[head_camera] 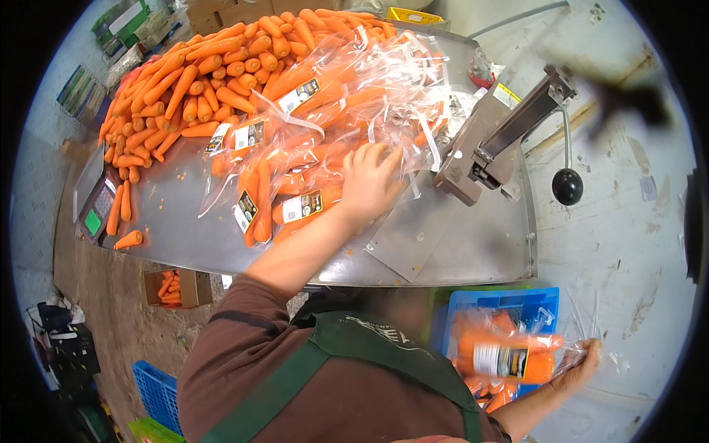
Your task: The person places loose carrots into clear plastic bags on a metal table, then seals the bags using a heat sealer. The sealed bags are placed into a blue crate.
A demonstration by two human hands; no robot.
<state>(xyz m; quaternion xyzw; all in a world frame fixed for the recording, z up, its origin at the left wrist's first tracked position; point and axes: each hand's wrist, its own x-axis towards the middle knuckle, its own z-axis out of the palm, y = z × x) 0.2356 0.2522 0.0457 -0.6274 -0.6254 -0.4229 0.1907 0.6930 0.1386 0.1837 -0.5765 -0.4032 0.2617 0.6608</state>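
My left hand [370, 180] lies on the pile of clear plastic bags of carrots [310, 160] on the metal table, its fingers curled over the plastic. Whether those fingers grip a bag cannot be told. Low on the right, my right hand [579, 362] is shut on the gathered neck of a labelled bag of carrots [512, 357]. That bag hangs slightly blurred over a blue plastic crate [460, 302], where more bagged carrots [496, 394] lie. A bag sealer [498, 138] with a black ball-ended lever [567, 186] stands right of my left hand.
Loose carrots [221, 66] are heaped at the back of the metal table [183, 221]. A scale [97, 213] with a green display stands at its left end. Below are a cardboard box of carrots [177, 288] and another blue crate [158, 393]. A wall [604, 249] rises on the right.
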